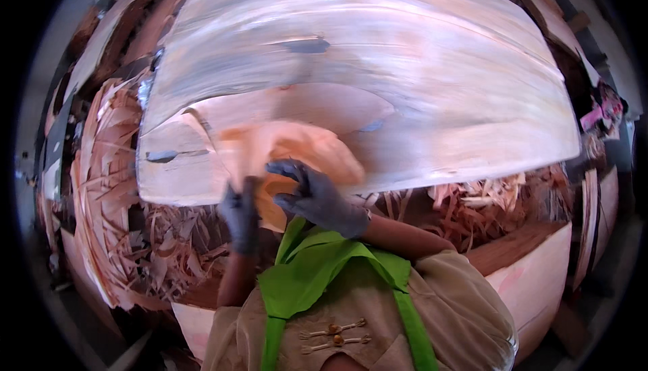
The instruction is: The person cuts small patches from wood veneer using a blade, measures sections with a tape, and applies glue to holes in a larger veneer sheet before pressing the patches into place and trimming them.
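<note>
Pale sheet [439,115]: taken as the landmark; across most of the working area it is spread, its surface streaked and partly blurred, its far edge cut off at the top.
Scrap heap [104,195]: strips are piled left of the pale sheet; more shavings [482,202] are seen beyond its near edge, toward the right, partly covered by it.
Overlapping layer [317,104]: laid on the near left part of the pale sheet; whether it is loose or joined cannot be told.
Orange piece [310,143]: held up or propped over the pale sheet's near edge, left of its middle, bent and blurred. The step in hand is judged to be the handling of this thin piece at the edge; for the next move, support from both sides would be called for, since splitting seems possible.
Right hand [320,201]: gloved, placed against the orange piece; fingers are part-curled, with 1 gap shown between thumb and forefinger. Whether the piece is pinched cannot be told.
Left hand [241,214]: gloved, at the pale sheet's near edge; its fingertips are smeared by motion, so neither closure nor hold can be told.
Dark slits: 2 are seen in the pale sheet, 1 near its left edge [162,157], 1 farther back [307,45]; their depth is not shown.
</note>
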A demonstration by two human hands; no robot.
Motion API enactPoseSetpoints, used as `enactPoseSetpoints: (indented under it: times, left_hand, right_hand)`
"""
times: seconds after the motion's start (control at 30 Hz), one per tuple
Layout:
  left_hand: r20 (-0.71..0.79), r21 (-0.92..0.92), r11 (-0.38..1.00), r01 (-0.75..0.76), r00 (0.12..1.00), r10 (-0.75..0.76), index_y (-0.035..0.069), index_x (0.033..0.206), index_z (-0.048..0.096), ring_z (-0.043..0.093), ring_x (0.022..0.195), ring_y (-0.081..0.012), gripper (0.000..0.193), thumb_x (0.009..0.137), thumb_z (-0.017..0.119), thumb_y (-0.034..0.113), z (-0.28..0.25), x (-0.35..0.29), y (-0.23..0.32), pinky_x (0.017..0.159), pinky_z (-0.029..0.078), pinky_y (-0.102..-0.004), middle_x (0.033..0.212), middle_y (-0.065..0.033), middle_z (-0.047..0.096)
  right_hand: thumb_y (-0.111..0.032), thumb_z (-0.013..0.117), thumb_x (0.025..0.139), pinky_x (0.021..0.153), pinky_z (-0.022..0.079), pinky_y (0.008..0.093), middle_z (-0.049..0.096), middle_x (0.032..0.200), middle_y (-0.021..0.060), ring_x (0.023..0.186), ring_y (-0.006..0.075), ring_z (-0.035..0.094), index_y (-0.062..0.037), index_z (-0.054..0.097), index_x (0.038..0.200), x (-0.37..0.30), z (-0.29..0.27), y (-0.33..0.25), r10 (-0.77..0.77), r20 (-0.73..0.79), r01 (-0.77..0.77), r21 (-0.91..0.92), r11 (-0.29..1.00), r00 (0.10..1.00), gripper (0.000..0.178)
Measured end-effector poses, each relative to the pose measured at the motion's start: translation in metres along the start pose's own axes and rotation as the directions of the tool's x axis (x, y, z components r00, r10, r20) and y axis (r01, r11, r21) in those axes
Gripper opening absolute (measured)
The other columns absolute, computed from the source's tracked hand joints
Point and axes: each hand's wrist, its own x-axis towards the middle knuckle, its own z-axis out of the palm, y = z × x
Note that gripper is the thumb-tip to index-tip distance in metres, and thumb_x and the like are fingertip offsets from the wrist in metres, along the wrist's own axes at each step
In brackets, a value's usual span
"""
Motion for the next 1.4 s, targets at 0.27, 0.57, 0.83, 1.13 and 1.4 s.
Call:
enactPoseSetpoints:
  times: [0.27,0.57,0.83,1.13,1.4]
  left_hand:
    - [-0.514,0.515,0.78,-0.355,0.601,0.612,-0.007,0.104,0.055,0.056,0.085,-0.0177,0.026,0.092,0.051,0.015,-0.209,0.0,0.165,0.074,0.047,-0.0316,0.092,-0.0115,0.056]
    - [-0.495,0.453,0.776,-0.439,0.6,0.628,0.0,0.1,0.058,0.058,0.086,-0.0143,0.024,0.097,0.041,0.015,-0.316,-0.001,0.272,0.077,0.047,-0.028,0.094,-0.0066,0.059]
    - [-0.281,0.627,0.623,-0.467,0.611,0.74,-0.001,0.124,0.05,0.056,0.103,-0.0179,0.039,0.085,0.054,-0.002,-0.477,0.055,0.306,0.09,0.047,-0.0305,0.118,-0.0126,0.056]
    - [-0.006,0.913,0.209,-0.351,0.5,0.866,0.002,0.114,0.058,0.06,0.098,-0.0176,0.04,0.075,0.056,-0.004,-0.613,0.169,0.268,0.086,0.047,-0.0283,0.107,-0.0125,0.063]
    - [-0.078,0.858,0.382,-0.344,0.648,0.758,0.004,0.102,0.063,0.063,0.08,-0.0172,0.025,0.077,0.06,0.005,-0.607,0.298,0.186,0.073,0.05,-0.029,0.091,-0.0081,0.065]
  right_hand:
    - [-0.014,0.051,0.094,0.07,0.045,0.0227,0.059,0.086,0.001,0.076,0.0085,0.055,-0.0023,0.06,0.102,-0.045,-0.07,0.061,0.596,0.257,-0.631,0.081,0.771,0.761,0.017]
    - [-0.013,0.063,0.085,0.079,0.046,0.0268,0.059,0.101,0.0062,0.091,0.0138,0.056,-0.0003,0.058,0.109,-0.005,-0.008,0.146,0.294,0.372,-0.297,-0.052,0.954,0.88,0.028]
    - [-0.016,0.073,0.076,0.1,0.036,0.0312,0.043,0.134,0.0186,0.127,0.0221,0.04,0.0023,0.03,0.134,0.053,0.153,0.19,0.183,0.49,-0.119,-0.158,0.98,0.852,0.075]
    - [-0.012,0.06,0.085,0.082,0.045,0.0298,0.064,0.099,0.0087,0.09,0.012,0.053,0.0031,0.06,0.105,0.067,0.262,0.2,0.416,0.493,-0.397,-0.149,0.906,0.764,0.025]
    - [-0.007,0.062,0.08,0.07,0.044,0.0282,0.057,0.078,0.006,0.074,0.0128,0.05,0.0036,0.059,0.093,0.092,0.139,0.044,0.496,0.062,-0.241,-0.817,0.523,0.866,0.017]
